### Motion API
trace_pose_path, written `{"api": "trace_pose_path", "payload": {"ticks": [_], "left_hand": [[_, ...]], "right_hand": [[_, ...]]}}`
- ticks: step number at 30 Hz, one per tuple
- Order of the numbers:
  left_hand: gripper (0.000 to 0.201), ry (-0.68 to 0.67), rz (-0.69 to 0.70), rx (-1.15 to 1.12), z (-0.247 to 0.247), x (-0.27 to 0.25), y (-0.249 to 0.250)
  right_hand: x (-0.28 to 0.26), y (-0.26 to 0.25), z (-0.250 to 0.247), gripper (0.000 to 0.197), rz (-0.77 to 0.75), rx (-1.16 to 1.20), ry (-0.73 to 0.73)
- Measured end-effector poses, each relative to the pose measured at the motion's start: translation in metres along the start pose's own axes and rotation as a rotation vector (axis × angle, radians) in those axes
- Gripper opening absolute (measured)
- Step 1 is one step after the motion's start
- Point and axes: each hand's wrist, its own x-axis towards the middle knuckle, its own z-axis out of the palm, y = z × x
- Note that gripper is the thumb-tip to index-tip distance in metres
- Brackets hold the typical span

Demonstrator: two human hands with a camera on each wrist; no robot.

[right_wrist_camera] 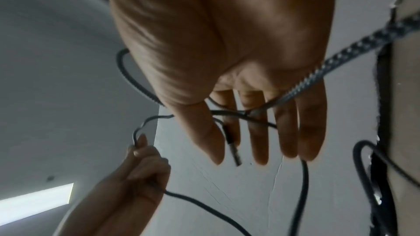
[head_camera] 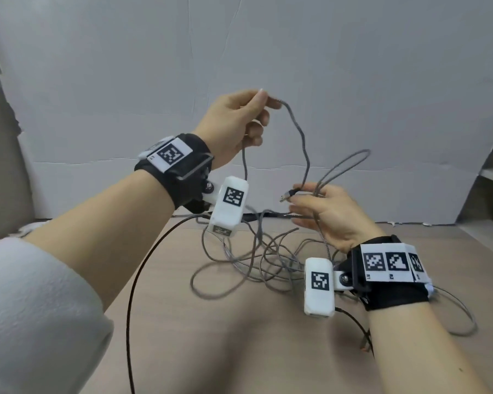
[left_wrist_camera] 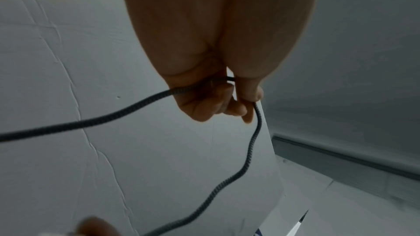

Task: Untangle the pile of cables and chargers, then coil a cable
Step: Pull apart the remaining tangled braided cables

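- Your left hand (head_camera: 234, 123) is raised, its grip pinched shut on the grey braided cable (head_camera: 302, 140); the cable loops down to your right hand (head_camera: 325, 214)
- Your right grip is loose, fingers straight, strands and a USB plug (head_camera: 286, 196) draped across them
- The tangled pile (head_camera: 256, 260) lies on the tabletop (head_camera: 239, 351) below

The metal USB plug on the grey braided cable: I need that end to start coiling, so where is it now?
In the head view the metal USB plug sits right of centre, at the right hand's fingertips, above the tangled cable pile.
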Motion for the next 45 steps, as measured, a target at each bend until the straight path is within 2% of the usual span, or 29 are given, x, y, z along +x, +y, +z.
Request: {"api": "trace_pose_path", "payload": {"ticks": [3,5,7,9,12,15,17,20,22,24,26,28,29,30,32,33,35,37,40,43,45], "left_hand": [[0.031,0.012,-0.017,-0.037,0.004,0.004,0.004],[0.031,0.047,-0.014,-0.065,0.003,0.005,0.006],[0.032,0.113,0.004,-0.050,-0.001,0.006,0.008],[0.032,0.260,0.032,0.006,-0.015,0.008,0.007],[0.034,0.567,0.051,0.166,-0.053,0.011,-0.004],[0.033,0.794,-0.092,0.334,-0.102,0.003,-0.034],[0.028,0.819,-0.270,0.376,-0.126,-0.007,-0.057],[0.016,0.670,-0.578,0.233,-0.128,-0.022,-0.081],[0.032,0.531,-0.777,0.334,-0.119,-0.027,-0.087],[0.037,0.419,-0.866,0.539,-0.104,-0.030,-0.079],[0.033,0.310,-0.804,0.770,-0.082,-0.030,-0.068],[0.036,0.116,-0.617,0.936,-0.050,-0.028,-0.062],[0.046,-0.015,-0.514,0.944,-0.029,-0.029,-0.062],[0.061,-0.155,-0.441,0.911,-0.009,-0.031,-0.065],[0.093,-0.368,-0.403,0.754,0.029,-0.038,-0.071],[0.105,-0.405,-0.386,0.684,0.045,-0.041,-0.076],[0.112,-0.364,-0.345,0.557,0.066,-0.043,-0.087],[0.098,-0.337,-0.369,0.337,0.081,-0.045,-0.091],[0.066,-0.446,-0.477,-0.046,0.097,-0.051,-0.085],[0.055,-0.563,-0.529,-0.173,0.107,-0.059,-0.075],[0.048,-0.587,-0.531,-0.171,0.114,-0.061,-0.070]], "right_hand": [[-0.006,-0.001,0.006,0.022,-0.048,-0.101,-0.092],[-0.007,-0.001,0.009,0.013,-0.053,-0.123,-0.043],[-0.004,0.000,0.008,0.009,-0.042,-0.079,0.065],[-0.001,-0.001,0.003,0.006,-0.025,-0.041,0.177],[0.004,0.001,-0.010,0.010,-0.015,0.023,0.313],[0.008,0.001,-0.015,0.020,-0.064,0.124,0.391],[0.008,-0.001,-0.013,0.023,-0.108,0.198,0.390],[0.006,-0.003,-0.008,0.027,-0.121,0.289,0.312],[0.004,-0.004,-0.005,0.030,-0.101,0.352,0.260],[0.004,-0.008,-0.004,0.032,-0.078,0.383,0.213],[0.006,-0.015,-0.004,0.037,-0.057,0.371,0.146],[0.008,-0.026,-0.004,0.044,-0.044,0.341,0.068],[0.009,-0.032,-0.003,0.048,-0.040,0.330,0.032],[0.008,-0.039,-0.003,0.050,-0.041,0.326,-0.005],[0.004,-0.051,-0.006,0.053,-0.050,0.338,-0.094],[0.001,-0.057,-0.009,0.053,-0.054,0.353,-0.136],[-0.007,-0.065,-0.017,0.051,-0.058,0.394,-0.198],[-0.013,-0.068,-0.027,0.050,-0.060,0.408,-0.233],[-0.019,-0.070,-0.043,0.050,-0.067,0.410,-0.246],[-0.023,-0.070,-0.057,0.051,-0.080,0.409,-0.235],[-0.026,-0.070,-0.061,0.050,-0.090,0.388,-0.237]]}}
